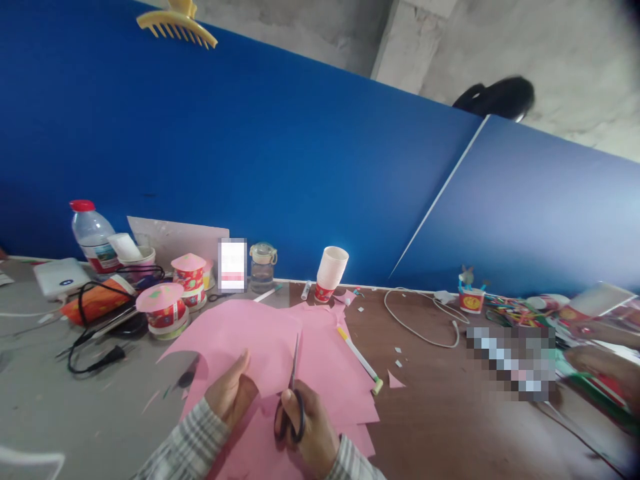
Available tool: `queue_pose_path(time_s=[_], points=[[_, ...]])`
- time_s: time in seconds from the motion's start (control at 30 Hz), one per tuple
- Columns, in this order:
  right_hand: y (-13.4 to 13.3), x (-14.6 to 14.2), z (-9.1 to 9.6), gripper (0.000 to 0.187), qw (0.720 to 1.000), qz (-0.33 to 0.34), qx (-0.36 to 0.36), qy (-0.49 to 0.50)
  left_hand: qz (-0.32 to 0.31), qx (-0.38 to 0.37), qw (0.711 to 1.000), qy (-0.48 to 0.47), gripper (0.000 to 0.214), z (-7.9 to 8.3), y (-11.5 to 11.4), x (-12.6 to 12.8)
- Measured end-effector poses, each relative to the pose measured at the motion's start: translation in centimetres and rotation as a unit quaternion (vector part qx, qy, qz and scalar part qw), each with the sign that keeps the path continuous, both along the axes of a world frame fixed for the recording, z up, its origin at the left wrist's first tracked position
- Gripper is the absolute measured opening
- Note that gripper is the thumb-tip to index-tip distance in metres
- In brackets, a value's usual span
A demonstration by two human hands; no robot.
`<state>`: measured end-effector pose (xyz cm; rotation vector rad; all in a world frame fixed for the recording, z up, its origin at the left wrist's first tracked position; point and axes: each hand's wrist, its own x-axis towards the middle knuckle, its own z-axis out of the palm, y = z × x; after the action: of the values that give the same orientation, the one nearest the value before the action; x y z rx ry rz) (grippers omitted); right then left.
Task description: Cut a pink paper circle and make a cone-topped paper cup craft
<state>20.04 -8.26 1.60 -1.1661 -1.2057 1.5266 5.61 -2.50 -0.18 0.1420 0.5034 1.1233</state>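
Observation:
A large pink paper sheet (pixel 260 340) is lifted off the table near the front. My left hand (pixel 231 395) pinches its lower edge, thumb on top. My right hand (pixel 310 430) is closed through the black handles of a pair of scissors (pixel 292 393), whose blades point up into the pink sheet. More pink paper (pixel 345 393) lies flat underneath. Both plaid sleeves show at the bottom edge.
A pen (pixel 359 359) lies right of the paper. Paper cups with pink lids (pixel 163 308), a stack of cups (pixel 329 273), a water bottle (pixel 93 237), a small jar (pixel 263 267), black cables (pixel 95 327) and a white cable (pixel 420 320) line the blue partition (pixel 250 153). Craft clutter fills the right.

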Motion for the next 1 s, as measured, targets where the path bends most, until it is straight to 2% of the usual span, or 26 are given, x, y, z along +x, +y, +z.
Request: queue_pose_path(time_s=[0.17, 0.43, 0.6, 0.87, 1.0], points=[[-0.1, 0.1, 0.3, 0.05, 1.0, 0.006, 0.009, -0.021, 0.004, 0.0, 1.0, 0.011, 0.038, -0.4, 0.2, -0.3], [-0.1, 0.1, 0.5, 0.05, 0.999, 0.012, 0.017, -0.033, 0.046, -0.022, 0.998, 0.031, 0.031, 0.6, 0.0, 0.0], [-0.1, 0.0, 0.5, 0.051, 0.999, 0.015, 0.008, -0.032, 0.056, -0.037, 0.997, 0.032, 0.029, 0.5, 0.1, -0.1], [-0.3, 0.0, -0.5, 0.046, 0.999, 0.015, 0.021, -0.02, 0.139, -0.051, 0.987, 0.066, 0.014, 1.0, 0.3, -0.1], [-0.4, 0.0, -1.0, 0.044, 1.0, 0.0, 0.013, -0.006, 0.171, -0.095, 0.974, 0.118, 0.01, 0.6, 0.9, -0.5]])
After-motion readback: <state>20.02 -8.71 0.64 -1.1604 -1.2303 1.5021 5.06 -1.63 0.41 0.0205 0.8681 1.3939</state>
